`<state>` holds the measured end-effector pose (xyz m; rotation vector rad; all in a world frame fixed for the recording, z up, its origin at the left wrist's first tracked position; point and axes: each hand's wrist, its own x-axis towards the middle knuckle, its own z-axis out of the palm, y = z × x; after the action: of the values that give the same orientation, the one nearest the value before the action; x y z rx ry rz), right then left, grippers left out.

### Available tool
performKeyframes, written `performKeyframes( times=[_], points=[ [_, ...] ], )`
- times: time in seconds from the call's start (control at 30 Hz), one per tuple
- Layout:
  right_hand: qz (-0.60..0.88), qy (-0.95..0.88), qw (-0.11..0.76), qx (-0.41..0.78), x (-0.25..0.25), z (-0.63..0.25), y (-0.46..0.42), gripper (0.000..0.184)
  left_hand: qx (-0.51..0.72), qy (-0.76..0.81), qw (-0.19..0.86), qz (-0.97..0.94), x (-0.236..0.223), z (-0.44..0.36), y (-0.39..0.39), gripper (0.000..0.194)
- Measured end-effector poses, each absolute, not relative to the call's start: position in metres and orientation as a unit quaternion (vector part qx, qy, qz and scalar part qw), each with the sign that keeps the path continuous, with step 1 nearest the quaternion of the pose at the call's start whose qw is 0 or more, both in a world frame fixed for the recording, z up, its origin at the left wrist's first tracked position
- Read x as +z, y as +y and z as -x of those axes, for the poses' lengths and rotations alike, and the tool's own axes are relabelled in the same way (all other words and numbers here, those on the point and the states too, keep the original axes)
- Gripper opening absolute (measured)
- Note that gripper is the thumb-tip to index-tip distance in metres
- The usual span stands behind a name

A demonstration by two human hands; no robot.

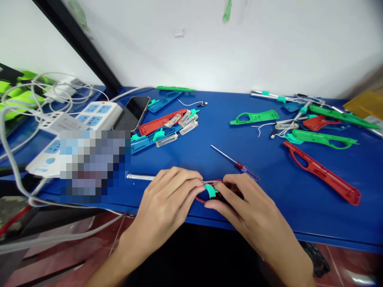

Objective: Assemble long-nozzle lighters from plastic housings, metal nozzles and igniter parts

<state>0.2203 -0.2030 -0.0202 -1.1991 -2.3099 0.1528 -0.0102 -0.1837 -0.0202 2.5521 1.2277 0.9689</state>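
Observation:
Near the front edge of the blue table, my left hand (169,199) and my right hand (251,209) meet over a partly assembled long-nose lighter. Its metal tube (139,177) sticks out to the left from under my left hand. Between my fingertips shows its teal trigger (211,191), with thin wires and a bit of red shell (201,199). The fingers of both hands are bent and closed on the lighter, hiding most of it. Just beyond my right hand lies a screwdriver (235,161) with a red and clear handle.
At left stand a power strip (100,109) with tangled white cables and a phone (133,113). Red and blue shells and clear fuel tanks (189,126) lie behind my left hand. Green shells (259,116), a red shell (326,173) and wired igniters are at right. A white wall (203,59) rises behind.

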Motion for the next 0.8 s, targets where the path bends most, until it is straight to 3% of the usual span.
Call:
performKeyframes(
  times=[0.5,0.7,0.8],
  points=[
    [0.446,-0.855,0.261,0.044,-0.02,-0.221,-0.199,0.018,0.249,0.422,0.017,-0.872,-0.006,0.005,-0.184,0.013],
    [0.398,-0.875,0.274,0.023,-0.017,-0.225,-0.194,0.02,0.282,0.405,0.017,-0.87,-0.012,0.011,-0.185,0.013],
    [0.39,-0.877,0.279,0.026,-0.015,-0.227,-0.193,0.021,0.306,0.435,0.052,-0.845,-0.013,0.028,-0.184,0.027]
  ],
)
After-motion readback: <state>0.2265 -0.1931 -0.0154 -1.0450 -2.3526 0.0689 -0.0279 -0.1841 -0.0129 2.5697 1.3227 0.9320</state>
